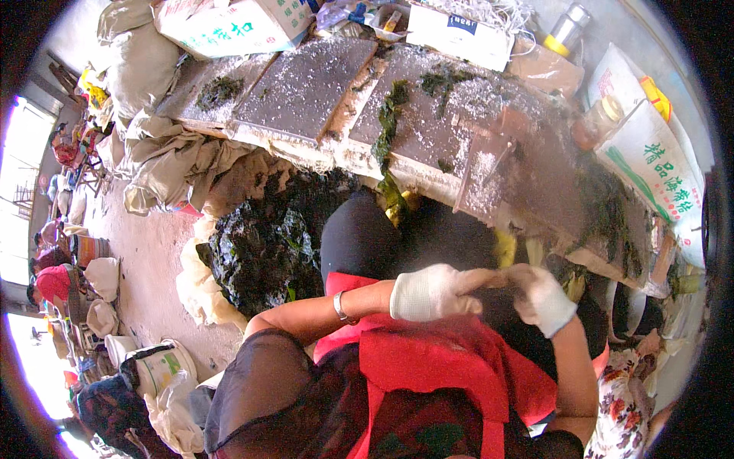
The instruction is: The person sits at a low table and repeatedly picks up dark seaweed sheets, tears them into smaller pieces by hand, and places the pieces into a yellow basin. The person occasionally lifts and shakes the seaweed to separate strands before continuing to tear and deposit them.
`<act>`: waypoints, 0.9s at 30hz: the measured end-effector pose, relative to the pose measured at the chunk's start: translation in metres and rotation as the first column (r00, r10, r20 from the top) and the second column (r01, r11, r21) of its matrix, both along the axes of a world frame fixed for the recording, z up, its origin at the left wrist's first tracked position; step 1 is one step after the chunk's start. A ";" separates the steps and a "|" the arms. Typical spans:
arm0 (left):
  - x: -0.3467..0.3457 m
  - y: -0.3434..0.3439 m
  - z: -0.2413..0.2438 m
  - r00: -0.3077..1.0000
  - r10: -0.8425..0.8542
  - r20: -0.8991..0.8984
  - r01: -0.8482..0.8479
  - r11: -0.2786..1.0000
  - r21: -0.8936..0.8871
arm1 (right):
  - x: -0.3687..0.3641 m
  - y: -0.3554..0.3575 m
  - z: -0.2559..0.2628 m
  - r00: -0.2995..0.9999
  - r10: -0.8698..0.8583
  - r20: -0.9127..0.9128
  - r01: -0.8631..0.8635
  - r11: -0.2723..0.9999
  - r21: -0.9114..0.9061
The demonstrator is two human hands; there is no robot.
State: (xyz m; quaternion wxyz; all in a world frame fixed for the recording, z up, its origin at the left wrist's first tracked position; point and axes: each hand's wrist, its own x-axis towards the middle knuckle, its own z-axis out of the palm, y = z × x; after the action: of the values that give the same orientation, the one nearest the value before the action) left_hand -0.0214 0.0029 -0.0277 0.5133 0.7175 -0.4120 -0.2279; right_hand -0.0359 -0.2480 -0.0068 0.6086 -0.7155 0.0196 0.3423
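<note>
Both of my hands wear white gloves that leave the fingers bare, and they meet above my lap. My left hand (444, 291) reaches in from the left, its fingers pointing towards my right hand (536, 295); blur hides whether anything small is between the fingertips. Beneath them lie my red apron (430, 350) and dark-clad knees. A long strip of green seaweed (389, 129) hangs over the near edge of the wooden worktable (309, 86). A small wooden block with a nail-like pin (484, 172) sits on the table's edge, dusted with white grains.
A heap of dark wet seaweed (258, 252) fills an open sack left of my knees. Printed cartons (235, 28) and a clear bottle (565, 28) stand behind the table. Stuffed sacks (140, 69) are at the left. People (54, 284) sit farther off; floral clothing (622, 396) shows at right.
</note>
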 end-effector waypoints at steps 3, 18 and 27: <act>0.008 0.006 0.034 0.968 0.015 0.252 -0.030 0.998 0.056 | -0.015 0.038 -0.028 0.914 0.223 0.340 -0.092 0.928 -0.362; -0.031 0.003 -0.080 0.064 -0.510 -0.858 -0.220 0.831 -0.510 | -0.010 0.085 0.051 0.168 0.783 0.599 0.117 0.587 -0.801; -0.030 -0.027 -0.022 0.627 0.119 -0.770 -0.656 0.613 -0.440 | -0.008 0.071 -0.007 0.286 0.340 0.896 0.420 0.796 -0.436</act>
State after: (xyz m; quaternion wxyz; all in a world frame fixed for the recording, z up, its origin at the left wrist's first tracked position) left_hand -0.0513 -0.0237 -0.0501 0.8912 0.4139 -0.0685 -0.1725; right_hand -0.0442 -0.1766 -0.0139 0.2412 -0.9242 -0.2203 -0.1979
